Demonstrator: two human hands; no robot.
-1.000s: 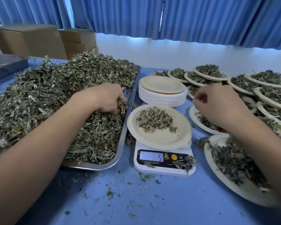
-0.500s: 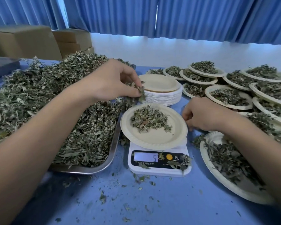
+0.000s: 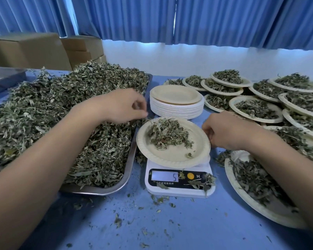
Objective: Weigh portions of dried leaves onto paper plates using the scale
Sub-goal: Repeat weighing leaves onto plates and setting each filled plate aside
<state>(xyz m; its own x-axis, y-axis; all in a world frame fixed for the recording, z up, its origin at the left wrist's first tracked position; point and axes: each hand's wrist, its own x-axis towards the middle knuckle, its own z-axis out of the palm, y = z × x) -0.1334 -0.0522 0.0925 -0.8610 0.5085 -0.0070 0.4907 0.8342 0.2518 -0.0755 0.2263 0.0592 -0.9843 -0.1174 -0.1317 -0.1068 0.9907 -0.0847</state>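
A paper plate [image 3: 170,156] with a small heap of dried leaves [image 3: 167,134] sits on the white scale [image 3: 179,188], whose display reads 5. My right hand [image 3: 228,130] grips the plate's right rim with curled fingers. My left hand [image 3: 123,107] hovers blurred over the right edge of the metal tray [image 3: 129,170], just left of the plate. Its fingers are curled and I see no leaves in them. The tray is heaped with loose dried leaves [image 3: 61,114].
A stack of empty paper plates [image 3: 176,105] stands behind the scale. Several filled plates [image 3: 257,109] crowd the right side, with a large one [image 3: 242,193] near my right forearm. Cardboard boxes [image 3: 34,51] stand at the back left. Leaf crumbs litter the blue tabletop [image 3: 152,222].
My left hand carried a pinch of leaves from the tray to the plate and has pulled back left; the heap looks bigger. My right hand came down to the plate's rim.
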